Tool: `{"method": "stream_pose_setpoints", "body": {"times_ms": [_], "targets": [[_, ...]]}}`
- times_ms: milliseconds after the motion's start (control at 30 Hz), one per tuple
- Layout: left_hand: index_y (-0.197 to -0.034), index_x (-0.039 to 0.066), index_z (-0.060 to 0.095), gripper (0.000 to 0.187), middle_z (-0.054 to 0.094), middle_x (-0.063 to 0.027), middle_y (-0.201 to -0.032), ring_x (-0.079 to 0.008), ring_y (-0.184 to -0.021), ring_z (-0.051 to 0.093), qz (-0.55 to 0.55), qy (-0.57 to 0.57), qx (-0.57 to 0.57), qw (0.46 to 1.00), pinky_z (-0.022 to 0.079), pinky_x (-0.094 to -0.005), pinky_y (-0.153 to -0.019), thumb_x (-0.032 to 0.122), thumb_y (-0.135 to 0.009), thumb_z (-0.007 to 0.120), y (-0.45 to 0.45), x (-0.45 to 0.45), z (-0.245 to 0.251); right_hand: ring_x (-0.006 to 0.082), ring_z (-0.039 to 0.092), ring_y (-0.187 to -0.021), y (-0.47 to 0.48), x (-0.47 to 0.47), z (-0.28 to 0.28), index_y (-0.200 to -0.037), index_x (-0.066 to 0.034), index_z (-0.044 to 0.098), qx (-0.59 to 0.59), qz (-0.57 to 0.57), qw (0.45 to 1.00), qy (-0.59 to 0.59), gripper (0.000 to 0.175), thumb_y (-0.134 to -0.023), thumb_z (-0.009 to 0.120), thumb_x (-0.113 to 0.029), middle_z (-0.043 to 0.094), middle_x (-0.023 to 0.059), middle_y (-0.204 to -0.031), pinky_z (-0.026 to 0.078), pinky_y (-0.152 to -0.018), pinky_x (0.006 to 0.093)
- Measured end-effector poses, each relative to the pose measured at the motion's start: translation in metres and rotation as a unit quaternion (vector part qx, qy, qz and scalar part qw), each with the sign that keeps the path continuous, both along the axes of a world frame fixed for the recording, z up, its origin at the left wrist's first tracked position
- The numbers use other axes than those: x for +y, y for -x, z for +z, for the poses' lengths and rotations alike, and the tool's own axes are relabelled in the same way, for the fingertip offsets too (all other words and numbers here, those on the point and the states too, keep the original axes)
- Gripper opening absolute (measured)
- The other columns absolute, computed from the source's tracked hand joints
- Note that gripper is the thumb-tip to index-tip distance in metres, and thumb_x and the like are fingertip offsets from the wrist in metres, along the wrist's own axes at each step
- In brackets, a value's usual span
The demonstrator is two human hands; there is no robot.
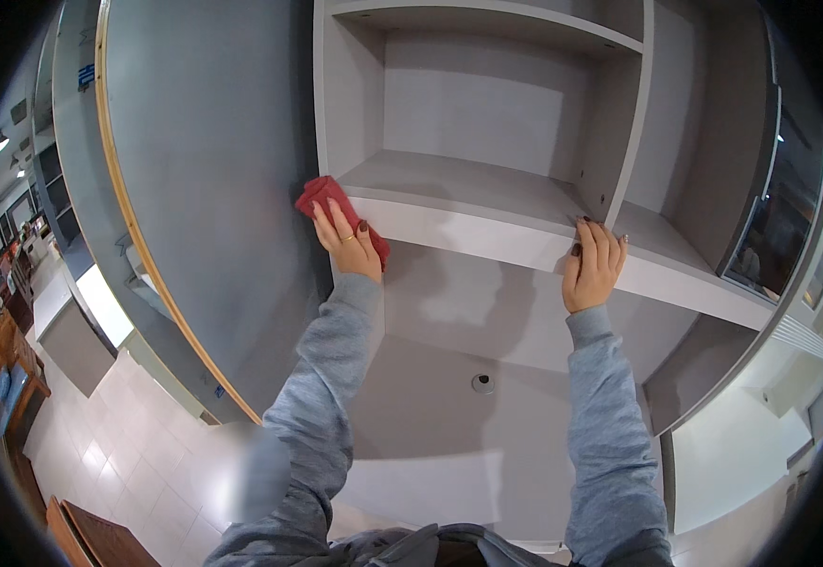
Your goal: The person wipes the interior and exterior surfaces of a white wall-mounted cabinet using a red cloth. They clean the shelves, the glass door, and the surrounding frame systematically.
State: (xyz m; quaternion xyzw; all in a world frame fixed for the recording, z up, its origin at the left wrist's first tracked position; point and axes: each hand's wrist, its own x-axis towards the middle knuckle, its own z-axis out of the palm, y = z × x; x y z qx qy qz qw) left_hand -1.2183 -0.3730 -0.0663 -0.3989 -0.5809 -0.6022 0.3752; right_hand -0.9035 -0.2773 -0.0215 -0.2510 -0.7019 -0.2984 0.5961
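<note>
My left hand (350,237) presses a folded red cloth (323,190) against the left end of a shelf's white front edge (482,228), where it meets the cabinet's upright side. The cloth hangs down past my thumb. On the right, my right hand (594,266) rests on the same front edge with its fingertips over the top, close to the foot of an upright divider (635,127). No object shows in it. Above the edge is an open grey compartment (475,103). Below it lies a grey desktop surface (447,411) with a round cable grommet (483,383).
A tall grey panel (206,177) with a wood-coloured edge strip (124,191) stands close on the left. At right is a dark glass door (773,234). Brown wooden boards (92,531) are at the lower left, over a tiled floor (149,468).
</note>
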Motion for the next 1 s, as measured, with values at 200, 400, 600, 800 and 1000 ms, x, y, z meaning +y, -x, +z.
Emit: {"method": "stream_pose_setpoints", "body": {"times_ms": [200,400,600,800,1000], "targets": [[-0.137,0.003,0.017,0.058,0.015,-0.0201,-0.142,-0.0393,-0.125,0.022,0.029,-0.008,-0.049,0.998,0.021,-0.044,-0.103,0.011,-0.087,0.045,-0.003,-0.004,0.038,0.0295,0.044,-0.109,0.005,-0.003,0.001,-0.11,-0.0067,0.053,0.018,0.017,0.999,0.024,0.039,-0.073,0.044,-0.009,0.052,0.0095,-0.11,0.02,-0.103,0.0506],[-0.137,0.003,0.016,0.066,0.023,-0.0203,-0.138,-0.0385,-0.118,0.033,0.101,0.001,0.022,0.995,0.03,-0.0417,-0.098,0.013,-0.083,0.052,0.022,0.005,0.148,0.0305,0.043,-0.109,0.012,-0.008,0.0,-0.109,-0.0063,0.053,0.047,0.013,0.998,0.039,0.037,-0.073,0.043,-0.009,0.052,0.01,-0.108,0.019,-0.103,0.0514],[-0.139,0.012,0.016,0.061,0.024,-0.0146,-0.14,-0.0399,-0.114,0.038,0.018,-0.002,0.082,0.996,0.034,-0.0415,-0.096,0.019,-0.086,0.047,0.072,0.009,0.293,0.0301,0.043,-0.108,0.013,-0.009,0.002,-0.108,-0.0063,0.053,0.034,-0.003,0.998,0.045,0.036,-0.073,0.044,-0.01,0.052,0.0103,-0.108,0.021,-0.102,0.0515],[-0.139,0.006,0.012,0.063,0.03,-0.0191,-0.133,-0.0343,-0.119,0.037,-0.075,0.042,0.09,0.992,0.031,-0.0356,-0.1,0.011,-0.087,0.047,0.066,0.002,0.276,0.03,0.043,-0.107,0.005,-0.01,0.005,-0.106,-0.0058,0.053,0.026,-0.016,0.998,0.046,0.034,-0.074,0.043,-0.011,0.051,0.0105,-0.107,0.022,-0.101,0.0518],[-0.139,0.006,0.009,0.061,0.025,-0.0173,-0.136,-0.0339,-0.118,0.037,-0.089,0.065,0.09,0.99,0.032,-0.0349,-0.1,0.006,-0.088,0.043,0.066,-0.018,0.187,0.0294,0.043,-0.106,0.014,-0.009,0.006,-0.105,-0.0058,0.053,0.042,0.002,0.999,0.029,0.034,-0.073,0.044,-0.011,0.051,0.0105,-0.105,0.022,-0.101,0.052]]}}
